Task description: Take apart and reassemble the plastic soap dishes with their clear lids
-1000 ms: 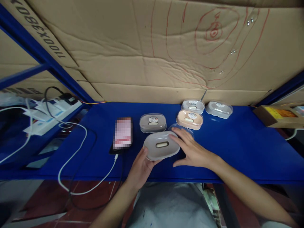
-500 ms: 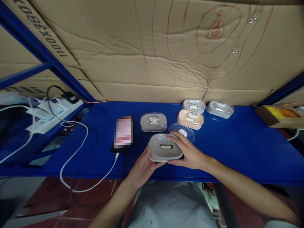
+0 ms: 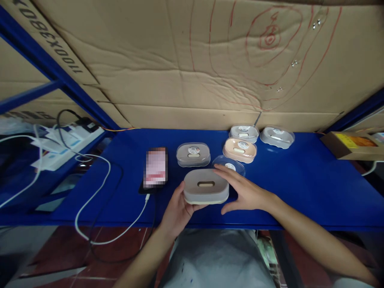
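Note:
A grey oval plastic box with a pale bar in a slot on its top is held up over the front of the blue table. My left hand grips it from the left and below, thumb on its side. On the other side, my right hand has its fingers spread, fingertips at the box's upper right edge and thumb away from it. Just behind lies a clear plastic cover with a round sticker, partly hidden by my right hand.
Covered boxes stand behind: a grey one, a peach one, and two grey ones at the back. A phone with a white cable lies left on the table. A power strip and a cardboard box flank the sides.
The grey box has shifted slightly left and tilted so more of its front side shows. My right thumb has come away from it, and the right fingers have spread.

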Available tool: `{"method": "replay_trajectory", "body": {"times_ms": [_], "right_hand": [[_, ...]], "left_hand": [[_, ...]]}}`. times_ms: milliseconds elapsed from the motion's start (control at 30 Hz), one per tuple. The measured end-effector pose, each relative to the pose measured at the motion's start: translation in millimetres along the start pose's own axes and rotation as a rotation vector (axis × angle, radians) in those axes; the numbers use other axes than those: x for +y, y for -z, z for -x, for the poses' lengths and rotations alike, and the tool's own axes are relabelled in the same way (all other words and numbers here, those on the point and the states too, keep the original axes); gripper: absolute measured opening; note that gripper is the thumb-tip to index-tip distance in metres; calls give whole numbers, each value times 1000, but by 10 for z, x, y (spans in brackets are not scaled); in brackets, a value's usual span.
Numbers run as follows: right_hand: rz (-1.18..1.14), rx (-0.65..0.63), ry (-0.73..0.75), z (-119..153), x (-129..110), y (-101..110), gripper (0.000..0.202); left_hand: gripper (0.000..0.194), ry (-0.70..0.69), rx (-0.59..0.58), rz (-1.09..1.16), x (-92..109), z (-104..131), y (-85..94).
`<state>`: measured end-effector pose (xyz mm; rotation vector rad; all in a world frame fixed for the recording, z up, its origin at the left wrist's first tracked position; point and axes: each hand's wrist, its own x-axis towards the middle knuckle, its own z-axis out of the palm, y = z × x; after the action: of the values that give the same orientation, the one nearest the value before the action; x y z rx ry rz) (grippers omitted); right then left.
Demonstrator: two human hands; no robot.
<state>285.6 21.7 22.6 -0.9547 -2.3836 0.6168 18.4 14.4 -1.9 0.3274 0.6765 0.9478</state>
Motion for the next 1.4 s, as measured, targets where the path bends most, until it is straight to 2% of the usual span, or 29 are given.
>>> {"method": "replay_trajectory", "body": {"times_ms": [167, 300, 367, 533, 700, 800, 1000, 1200, 1333, 1400], "right_hand": [[93, 43, 65, -22, -19, -12, 96], [190, 110, 132, -27, 17, -75, 59], [216, 120, 147, -23, 27, -82, 51], [116, 95, 125, -37, -10, -81, 79], [34, 142, 178, -61, -38, -103, 50], [60, 143, 189, -59, -50, -101, 48], [151, 110, 191, -66, -62, -109, 50], [147, 154, 203, -69, -66, -146, 38], [117, 86, 178, -61, -73, -34, 52], [125, 98, 105, -46, -52, 45, 55]], "left_hand": [[40, 7, -9, 12, 20, -5, 11], [40, 26, -25, 49, 31, -11, 25], [40, 31, -26, 54, 30, -14, 30], [45, 27, -45, 44, 19, -12, 29], [43, 37, -84, 48, 24, -8, -4], [38, 39, -74, 57, 30, -13, -15], [45, 80, -49, 57, 33, -26, -10], [41, 56, 31, 72, 36, -28, -47], [38, 12, 35, 86, 35, -24, -63], [38, -55, 35, 124, 41, -21, -60]]}}
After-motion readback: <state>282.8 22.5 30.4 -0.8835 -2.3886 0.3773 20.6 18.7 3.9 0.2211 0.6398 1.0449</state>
